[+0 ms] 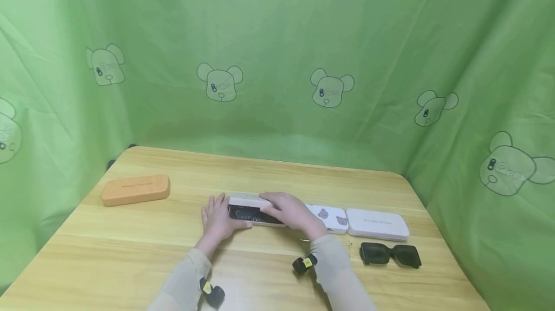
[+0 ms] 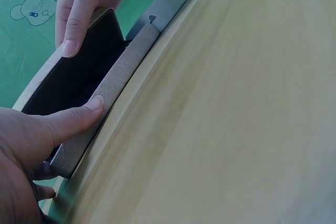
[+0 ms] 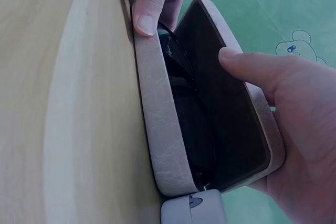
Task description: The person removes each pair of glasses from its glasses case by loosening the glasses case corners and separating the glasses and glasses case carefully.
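A pale glasses case (image 1: pixel 250 200) lies on the table with its hinged lid raised, showing a dark lining. Inside it sits a pair of dark glasses (image 3: pixel 195 124). My left hand (image 1: pixel 218 222) grips the left end of the base, its thumb on the front wall. With thumb on the inner edge and fingers behind, my right hand (image 1: pixel 291 210) holds the lid (image 3: pixel 260 124). Against the right end of this case stands a white bear-print case (image 1: pixel 333 218), partly hidden by my right hand in the head view.
A closed white case (image 1: pixel 377 225) adjoins the bear-print one. Black sunglasses (image 1: pixel 390 254) lie in front of it, and thin wire-framed glasses (image 1: pixel 348 245) sit partly behind my right sleeve. An orange case (image 1: pixel 136 189) is at the far left. Green curtains surround the wooden table (image 1: pixel 108 263).
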`<state>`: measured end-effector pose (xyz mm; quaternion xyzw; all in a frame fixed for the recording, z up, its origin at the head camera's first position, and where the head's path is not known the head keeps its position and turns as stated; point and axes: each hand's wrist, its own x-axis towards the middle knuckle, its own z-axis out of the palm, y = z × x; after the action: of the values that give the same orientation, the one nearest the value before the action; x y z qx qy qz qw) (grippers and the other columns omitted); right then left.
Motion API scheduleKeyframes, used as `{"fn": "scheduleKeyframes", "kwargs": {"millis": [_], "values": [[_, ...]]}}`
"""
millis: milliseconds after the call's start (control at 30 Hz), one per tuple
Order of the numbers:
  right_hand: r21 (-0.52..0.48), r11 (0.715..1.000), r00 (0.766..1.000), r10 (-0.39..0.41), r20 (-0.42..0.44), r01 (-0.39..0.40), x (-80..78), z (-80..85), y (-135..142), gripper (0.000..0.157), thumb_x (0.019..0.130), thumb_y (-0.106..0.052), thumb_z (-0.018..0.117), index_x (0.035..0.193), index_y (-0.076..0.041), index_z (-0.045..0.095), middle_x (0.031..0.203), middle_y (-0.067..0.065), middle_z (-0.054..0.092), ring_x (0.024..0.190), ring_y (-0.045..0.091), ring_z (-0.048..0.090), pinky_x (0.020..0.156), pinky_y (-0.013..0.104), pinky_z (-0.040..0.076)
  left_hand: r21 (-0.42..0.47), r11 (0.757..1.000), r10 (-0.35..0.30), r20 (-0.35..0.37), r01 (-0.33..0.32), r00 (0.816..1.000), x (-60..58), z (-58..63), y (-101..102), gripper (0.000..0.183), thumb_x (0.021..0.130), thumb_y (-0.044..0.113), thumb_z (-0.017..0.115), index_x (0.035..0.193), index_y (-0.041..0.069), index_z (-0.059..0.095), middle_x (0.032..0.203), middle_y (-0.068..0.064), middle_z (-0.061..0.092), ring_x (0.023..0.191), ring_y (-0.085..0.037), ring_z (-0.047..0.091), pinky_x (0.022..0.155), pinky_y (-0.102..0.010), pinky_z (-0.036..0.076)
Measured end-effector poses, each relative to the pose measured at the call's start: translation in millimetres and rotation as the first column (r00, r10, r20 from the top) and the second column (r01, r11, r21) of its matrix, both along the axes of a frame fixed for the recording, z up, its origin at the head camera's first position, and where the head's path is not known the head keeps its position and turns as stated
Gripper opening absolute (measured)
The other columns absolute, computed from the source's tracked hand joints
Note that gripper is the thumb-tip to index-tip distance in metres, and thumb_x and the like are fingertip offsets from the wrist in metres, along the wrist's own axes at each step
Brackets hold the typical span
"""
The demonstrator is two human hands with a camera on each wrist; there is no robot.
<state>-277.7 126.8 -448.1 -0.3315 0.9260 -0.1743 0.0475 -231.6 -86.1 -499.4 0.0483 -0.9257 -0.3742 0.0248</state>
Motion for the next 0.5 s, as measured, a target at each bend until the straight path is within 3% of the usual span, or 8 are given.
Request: {"fn": "scheduleKeyframes", "kwargs": {"millis": [333, 500], "values": [[-0.037, 0.999, 0.996, -0.039, -0.082, 0.036, -0.3, 0.0, -1.5, 0.048, 0.098, -0.045, 0.053, 0.137, -0.018, 0.056, 0.137, 0.004, 0.062, 0.127, 0.027, 0.058, 0.109, 0.047, 0.045, -0.006, 1.000, 0.006, -0.005, -0.006, 1.000, 0.5, 1.2, -0.4, 0.105, 0.059, 0.044, 0.089, 0.144, 0.004, 0.043, 0.157, -0.023, 0.029, 0.148, -0.048, 0.009, 0.118, -0.067, -0.004], [-0.039, 0.996, 0.988, -0.088, -0.131, 0.083, -0.8, -1.1, -1.4, 0.053, 0.096, -0.049, 0.054, 0.139, -0.019, 0.054, 0.138, 0.004, 0.060, 0.127, 0.027, 0.057, 0.108, 0.048, 0.045, -0.004, 1.000, 0.010, -0.004, -0.010, 1.000, 0.2, 1.0, 0.1, 0.107, 0.058, 0.045, 0.089, 0.146, 0.007, 0.041, 0.157, -0.023, 0.029, 0.148, -0.049, 0.010, 0.118, -0.067, -0.003]]}}
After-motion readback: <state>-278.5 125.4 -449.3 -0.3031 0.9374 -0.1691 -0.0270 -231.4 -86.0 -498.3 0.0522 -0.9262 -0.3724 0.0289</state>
